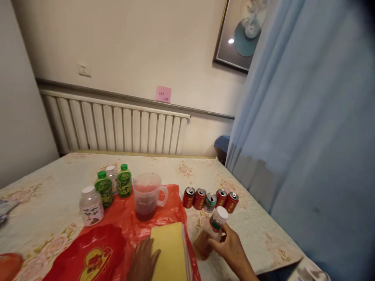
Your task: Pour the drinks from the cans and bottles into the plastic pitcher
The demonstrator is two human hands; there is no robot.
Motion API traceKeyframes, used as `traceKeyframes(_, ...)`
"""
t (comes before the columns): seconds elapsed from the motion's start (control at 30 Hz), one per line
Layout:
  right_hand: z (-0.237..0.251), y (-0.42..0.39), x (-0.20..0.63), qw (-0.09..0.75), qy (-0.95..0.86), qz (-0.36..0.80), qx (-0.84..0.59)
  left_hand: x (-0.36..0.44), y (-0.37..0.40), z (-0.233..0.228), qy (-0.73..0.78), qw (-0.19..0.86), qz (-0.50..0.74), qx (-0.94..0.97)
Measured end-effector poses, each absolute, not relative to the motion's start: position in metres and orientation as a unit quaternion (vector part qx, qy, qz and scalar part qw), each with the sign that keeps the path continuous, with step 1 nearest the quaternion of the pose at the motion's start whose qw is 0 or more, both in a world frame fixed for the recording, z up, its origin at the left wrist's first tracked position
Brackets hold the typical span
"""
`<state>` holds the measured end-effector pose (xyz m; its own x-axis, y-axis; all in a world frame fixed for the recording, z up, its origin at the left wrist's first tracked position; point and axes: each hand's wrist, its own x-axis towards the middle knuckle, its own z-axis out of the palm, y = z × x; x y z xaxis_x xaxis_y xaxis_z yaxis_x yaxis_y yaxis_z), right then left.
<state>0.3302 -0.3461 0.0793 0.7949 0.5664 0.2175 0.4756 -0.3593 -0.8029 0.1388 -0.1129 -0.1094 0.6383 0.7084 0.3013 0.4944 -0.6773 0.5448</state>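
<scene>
Holding a white-capped bottle (207, 237) of amber liquid, leaning, between the thumb and fingers of the right hand (230, 242), just right of a yellow-topped stack (169, 249). Resting the left hand (142, 258) on the stack's left edge, thumb spread from the fingers. Having beneath the stack a red plastic sheet (172, 199), with a translucent jug (146, 197) upright on it, plus a red tray (73, 253) and four capped containers (104, 191) leftward. Facing five cans (210, 203) beyond the bottle on the flowered worktop (164, 166).
</scene>
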Motion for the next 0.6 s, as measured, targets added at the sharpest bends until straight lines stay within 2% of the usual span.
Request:
traceKeyframes(0.17, 0.055, -0.39, 0.385, 0.467, -0.258, 0.006, -0.846, 0.133, -0.113, -0.126, 0.324, 0.139, 0.259, 0.899)
traceKeyframes(0.6, 0.025, -0.438, 0.496, 0.39, -0.177, -0.097, -0.898, 0.135, -0.117, -0.104, 0.315, 0.109, 0.247, 0.91)
